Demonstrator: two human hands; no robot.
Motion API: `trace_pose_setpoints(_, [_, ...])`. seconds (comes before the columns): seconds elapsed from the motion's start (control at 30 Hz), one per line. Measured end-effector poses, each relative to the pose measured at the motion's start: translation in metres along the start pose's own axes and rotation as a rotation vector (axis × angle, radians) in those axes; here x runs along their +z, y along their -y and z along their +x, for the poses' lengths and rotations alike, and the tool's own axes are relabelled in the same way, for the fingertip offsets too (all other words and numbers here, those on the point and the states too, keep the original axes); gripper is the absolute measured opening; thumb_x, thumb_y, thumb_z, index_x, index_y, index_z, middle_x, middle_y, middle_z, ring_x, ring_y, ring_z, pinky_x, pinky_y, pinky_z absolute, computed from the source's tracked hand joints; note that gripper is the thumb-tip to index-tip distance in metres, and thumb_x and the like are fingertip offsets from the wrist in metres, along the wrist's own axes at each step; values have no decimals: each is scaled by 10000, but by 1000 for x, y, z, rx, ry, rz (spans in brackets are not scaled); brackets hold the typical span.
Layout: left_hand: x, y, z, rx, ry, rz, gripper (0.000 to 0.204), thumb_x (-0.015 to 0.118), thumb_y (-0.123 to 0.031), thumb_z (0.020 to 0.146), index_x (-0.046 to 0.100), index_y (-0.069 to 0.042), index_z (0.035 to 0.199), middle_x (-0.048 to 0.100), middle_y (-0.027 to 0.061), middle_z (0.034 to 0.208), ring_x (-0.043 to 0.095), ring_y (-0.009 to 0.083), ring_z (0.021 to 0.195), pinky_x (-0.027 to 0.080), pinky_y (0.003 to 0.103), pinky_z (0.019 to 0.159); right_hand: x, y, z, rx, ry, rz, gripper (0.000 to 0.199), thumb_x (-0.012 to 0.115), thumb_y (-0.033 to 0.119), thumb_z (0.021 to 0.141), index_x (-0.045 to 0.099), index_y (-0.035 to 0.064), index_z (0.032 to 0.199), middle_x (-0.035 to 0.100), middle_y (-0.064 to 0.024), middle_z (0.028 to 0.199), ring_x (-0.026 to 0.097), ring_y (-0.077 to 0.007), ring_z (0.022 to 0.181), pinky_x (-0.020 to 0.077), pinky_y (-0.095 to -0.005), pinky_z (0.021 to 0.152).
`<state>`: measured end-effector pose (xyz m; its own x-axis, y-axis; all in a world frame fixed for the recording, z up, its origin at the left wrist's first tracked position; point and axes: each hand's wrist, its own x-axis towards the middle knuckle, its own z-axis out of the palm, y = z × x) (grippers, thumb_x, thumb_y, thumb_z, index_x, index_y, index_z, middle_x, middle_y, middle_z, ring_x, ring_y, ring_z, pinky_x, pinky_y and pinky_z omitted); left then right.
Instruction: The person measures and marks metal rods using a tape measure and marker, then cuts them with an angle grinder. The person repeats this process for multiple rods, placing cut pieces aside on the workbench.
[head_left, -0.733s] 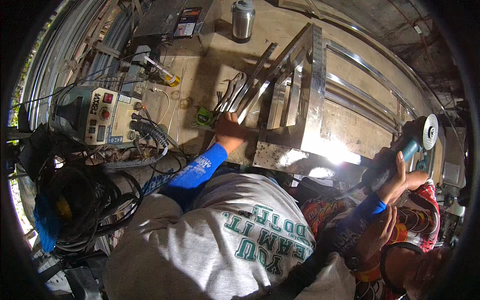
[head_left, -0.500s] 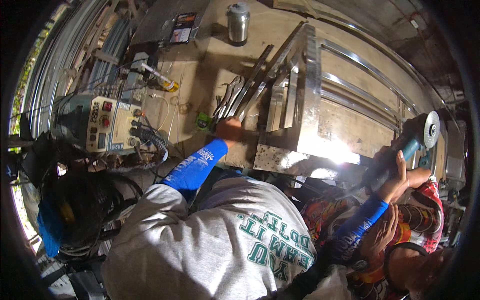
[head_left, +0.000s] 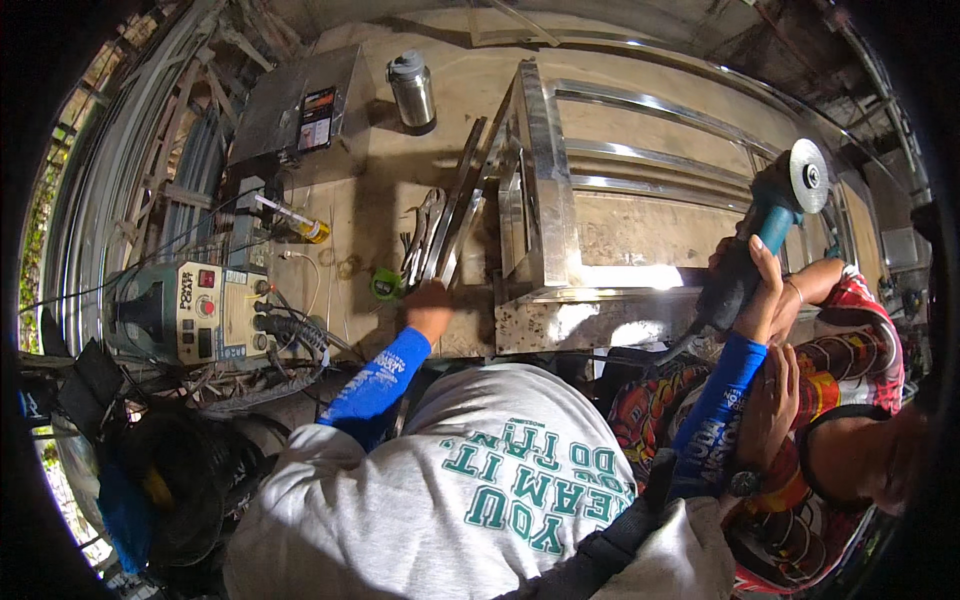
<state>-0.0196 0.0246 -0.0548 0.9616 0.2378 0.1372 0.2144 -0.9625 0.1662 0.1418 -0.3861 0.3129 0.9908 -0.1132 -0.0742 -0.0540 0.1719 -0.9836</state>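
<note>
My right hand point(head_left: 760, 290), in a blue sleeve, is wrapped round a teal and black angle grinder point(head_left: 760, 235). Its pale disc point(head_left: 808, 177) points away from me. Close behind my right hand, another person's hand point(head_left: 790, 305) is by the grinder; what it grips is hidden. My left hand point(head_left: 428, 308) is curled at the near ends of several loose metal bars point(head_left: 460, 195) on the bench; what its fingers hold is hidden. Pliers point(head_left: 428, 225) lie beside the bars, and a green tape measure point(head_left: 385, 284) sits left of my fist.
A shiny welded metal frame point(head_left: 555, 200) stands on the wooden bench point(head_left: 660, 235). Leftward are a welding machine point(head_left: 215, 310), a yellow-tipped tube point(head_left: 312, 231) and a metal box point(head_left: 290, 110). A steel flask point(head_left: 412, 92) stands at the back. A person in a red patterned shirt point(head_left: 850, 350) leans close at right.
The whole view has shifted. My right hand and the grinder have risen farther forward relative to the bench, bringing the disc higher in view. My left hand stays by the bar ends.
</note>
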Motion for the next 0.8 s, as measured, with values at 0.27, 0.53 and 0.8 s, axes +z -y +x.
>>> trace_pose_setpoints(0.27, [3,-3,-16,35,10,-34,147,672,-148,837,738,-44,916,755,184,798,750,372,686,574,513,580,-10,0,0,-19,58,-16,408,720,376,929,615,42,1140,702,-124,833,683,-234,671,569,-345,617])
trace_pose_setpoints(0.53, [-52,-10,-64,-109,329,-18,153,682,-148,867,765,-32,923,786,200,877,786,392,825,607,496,718,-6,-3,-1,-5,0,-12,400,741,397,923,662,11,988,710,-125,832,685,-240,686,560,-358,654])
trace_pose_setpoints(0.8, [-81,21,-184,-306,624,-95,194,679,-173,873,800,-36,939,775,234,922,766,447,863,599,543,750,-22,2,10,-40,94,-42,451,744,433,942,722,-12,1011,746,-149,899,718,-272,788,581,-375,753])
